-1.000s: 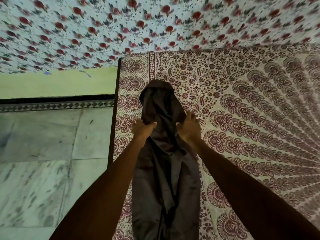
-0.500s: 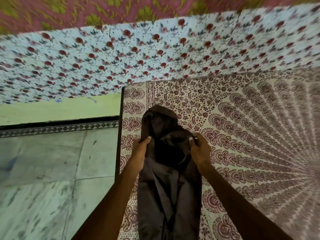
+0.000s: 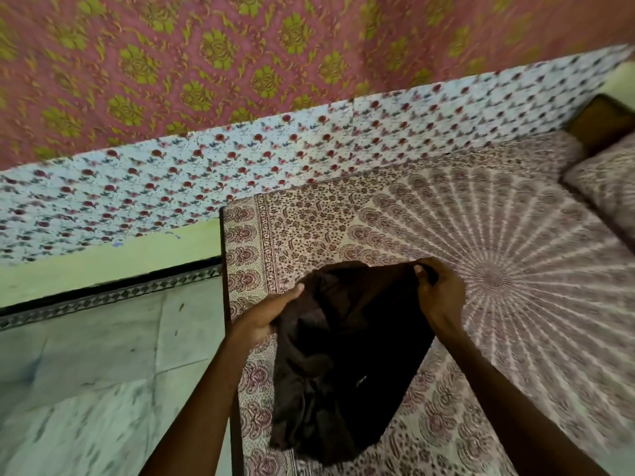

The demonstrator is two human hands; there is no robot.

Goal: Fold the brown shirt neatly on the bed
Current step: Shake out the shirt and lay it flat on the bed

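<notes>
Both hands hold the brown shirt point(image 3: 343, 355) by its raised upper edge. The left hand point(image 3: 269, 316) grips the left side of that edge, thumb laid along the top and fingers curled into the cloth. The right hand point(image 3: 441, 293) pinches the right end, fingers bent over a small gather of fabric.

Likely faults from here:
- **Skewed fold:** the right hand sits farther across the bed than the left, so an uneven pull would probably skew the fold line.
- **Trapped creases:** the cloth below the hands hangs and lies in loose ridges, and if it is laid down unsmoothed, creases would be trapped inside the fold.
- **Slipping off:** the shirt is close to the bed's left edge, and a drag to that side could carry part of it over toward the floor point(image 3: 86, 355).

The shirt spans the gap between the two hands and falls away beneath them toward the near edge, its lower part resting bunched on the bed point(image 3: 515, 235). It lies just inside the left edge, nearer the far left corner than the middle. A pillow point(image 3: 604, 187) lies at the far right, well apart. Patterned cloths point(image 3: 206, 80) hang behind the bed.
</notes>
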